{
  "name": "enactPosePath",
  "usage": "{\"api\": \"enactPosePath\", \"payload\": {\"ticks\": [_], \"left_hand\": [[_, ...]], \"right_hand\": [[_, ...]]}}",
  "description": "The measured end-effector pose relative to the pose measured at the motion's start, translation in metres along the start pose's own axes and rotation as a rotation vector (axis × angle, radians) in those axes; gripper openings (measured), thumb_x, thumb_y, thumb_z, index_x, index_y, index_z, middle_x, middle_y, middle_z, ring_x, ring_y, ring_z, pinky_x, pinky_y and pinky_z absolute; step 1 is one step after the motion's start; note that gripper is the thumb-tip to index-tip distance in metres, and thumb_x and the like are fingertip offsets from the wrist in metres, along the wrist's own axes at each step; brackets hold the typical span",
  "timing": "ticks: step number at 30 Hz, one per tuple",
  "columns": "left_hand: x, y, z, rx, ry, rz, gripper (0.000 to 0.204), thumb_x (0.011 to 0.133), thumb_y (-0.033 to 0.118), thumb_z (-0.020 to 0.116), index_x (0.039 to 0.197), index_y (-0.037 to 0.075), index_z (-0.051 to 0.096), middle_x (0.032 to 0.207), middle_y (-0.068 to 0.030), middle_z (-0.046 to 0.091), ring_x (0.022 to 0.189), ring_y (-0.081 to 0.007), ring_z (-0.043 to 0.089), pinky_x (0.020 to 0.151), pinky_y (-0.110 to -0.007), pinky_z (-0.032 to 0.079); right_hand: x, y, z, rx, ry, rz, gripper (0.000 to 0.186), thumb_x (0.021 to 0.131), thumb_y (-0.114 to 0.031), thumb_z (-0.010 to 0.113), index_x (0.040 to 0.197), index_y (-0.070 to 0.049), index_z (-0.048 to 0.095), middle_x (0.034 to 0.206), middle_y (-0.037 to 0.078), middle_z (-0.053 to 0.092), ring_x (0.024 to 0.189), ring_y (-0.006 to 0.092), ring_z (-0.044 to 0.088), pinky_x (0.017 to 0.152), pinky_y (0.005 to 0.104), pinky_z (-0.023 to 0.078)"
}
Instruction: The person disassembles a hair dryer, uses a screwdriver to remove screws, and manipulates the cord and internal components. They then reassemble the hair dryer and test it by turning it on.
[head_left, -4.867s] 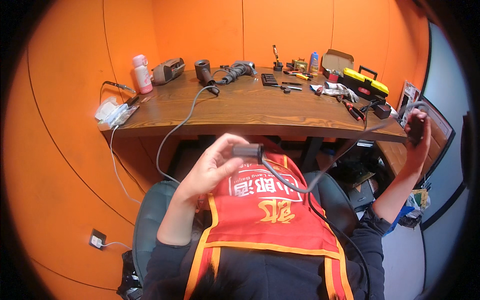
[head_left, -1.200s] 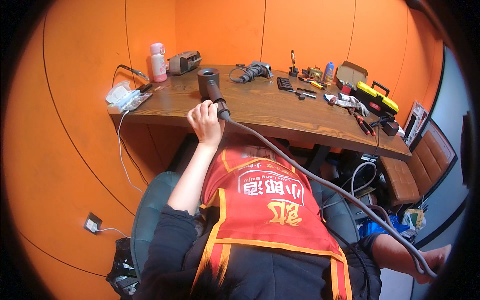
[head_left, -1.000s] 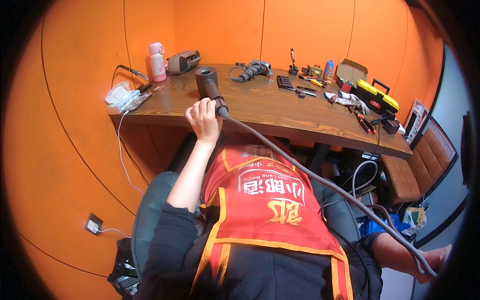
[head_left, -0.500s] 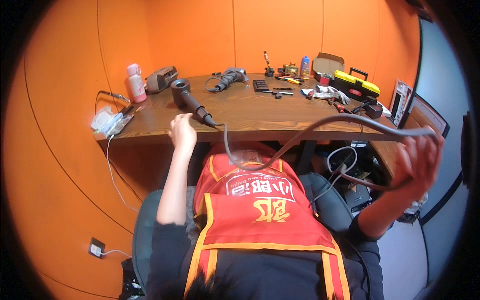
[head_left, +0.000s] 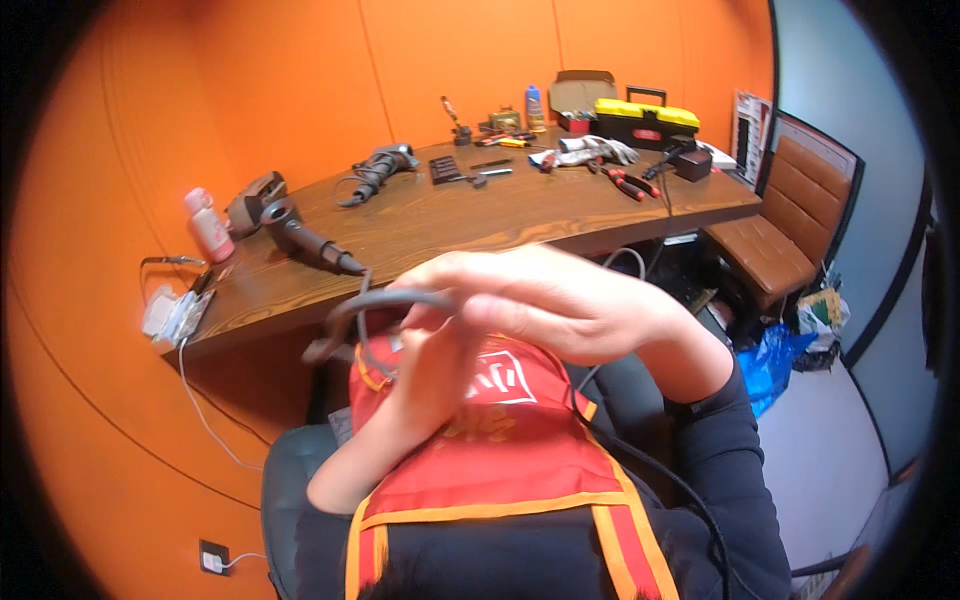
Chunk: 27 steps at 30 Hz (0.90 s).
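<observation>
My right hand [head_left: 560, 300] reaches across in front of my chest and meets my left hand [head_left: 435, 365], partly covering it. Both are closed on a grey power cord [head_left: 405, 297], which bends in a blurred loop on their left side. The cord runs back to a dark grey hair dryer [head_left: 312, 243] that lies at the left of the wooden table [head_left: 480, 220], its handle toward me. The fingers are partly hidden where the hands overlap.
A pink bottle [head_left: 208, 228] and a brown device [head_left: 252, 203] stand at the left. A second grey corded tool [head_left: 378, 174] lies farther back. Pliers [head_left: 630, 184], gloves [head_left: 590, 152] and a yellow-black toolbox [head_left: 647, 125] are at the right. A brown chair [head_left: 790, 210] stands beyond.
My right hand has come from the far right to the middle, bringing its part of the cord to my left hand. My left hand has drawn nearer and closed on the cord; the view has shifted right.
</observation>
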<state>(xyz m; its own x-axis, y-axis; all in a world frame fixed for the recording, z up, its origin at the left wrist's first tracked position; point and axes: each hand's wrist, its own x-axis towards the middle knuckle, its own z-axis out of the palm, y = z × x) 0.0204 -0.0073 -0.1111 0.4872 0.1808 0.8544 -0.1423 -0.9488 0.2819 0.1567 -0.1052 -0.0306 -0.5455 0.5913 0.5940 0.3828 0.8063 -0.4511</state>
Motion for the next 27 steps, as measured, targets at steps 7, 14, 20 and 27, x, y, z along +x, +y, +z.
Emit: {"api": "enactPosePath", "payload": {"ticks": [7, 14, 20, 27], "left_hand": [[-0.009, -0.018, -0.052, -0.328, 0.292, -0.431, 0.029, 0.095, 0.023, 0.041, 0.075, 0.004, 0.049, 0.059, 0.0014, 0.044, 0.044, -0.003, 0.04, 0.039, -0.015, 0.031], [-0.015, -0.032, -0.048, -0.488, 0.246, -0.518, 0.027, 0.095, 0.025, 0.041, 0.079, 0.005, 0.048, 0.058, 0.0008, 0.045, 0.041, -0.0029, 0.04, 0.036, -0.015, 0.028], [-0.015, -0.048, -0.05, -0.493, 0.086, -0.741, 0.024, 0.096, 0.026, 0.04, 0.085, 0.005, 0.047, 0.058, 0.0007, 0.044, 0.04, -0.0027, 0.038, 0.036, -0.015, 0.027], [-0.022, -0.092, -0.02, -0.445, -0.36, -1.006, 0.018, 0.094, 0.024, 0.042, 0.096, 0.006, 0.044, 0.064, 0.0004, 0.048, 0.045, -0.0048, 0.044, 0.039, -0.018, 0.032]], "right_hand": [[-0.149, 0.045, -0.07, -0.33, 0.131, 1.056, 0.038, 0.086, -0.026, 0.053, 0.059, 0.001, 0.056, 0.05, 0.005, 0.054, 0.045, 0.0131, 0.052, 0.047, 0.029, 0.043], [-0.227, 0.128, 0.001, 0.214, 0.422, 1.212, 0.016, 0.086, -0.022, 0.056, 0.087, -0.007, 0.06, 0.076, -0.001, 0.061, 0.072, 0.009, 0.058, 0.058, 0.0219, 0.044], [-0.201, 0.067, -0.029, 0.402, 0.73, 0.877, 0.02, 0.093, -0.024, 0.044, 0.088, -0.006, 0.049, 0.069, 0.003, 0.058, 0.064, 0.012, 0.059, 0.06, 0.0265, 0.051], [-0.109, 0.024, -0.053, 0.473, 0.91, 0.461, 0.022, 0.095, -0.025, 0.04, 0.09, -0.006, 0.049, 0.052, -0.004, 0.036, 0.04, 0.0033, 0.032, 0.038, 0.0183, 0.034]]}}
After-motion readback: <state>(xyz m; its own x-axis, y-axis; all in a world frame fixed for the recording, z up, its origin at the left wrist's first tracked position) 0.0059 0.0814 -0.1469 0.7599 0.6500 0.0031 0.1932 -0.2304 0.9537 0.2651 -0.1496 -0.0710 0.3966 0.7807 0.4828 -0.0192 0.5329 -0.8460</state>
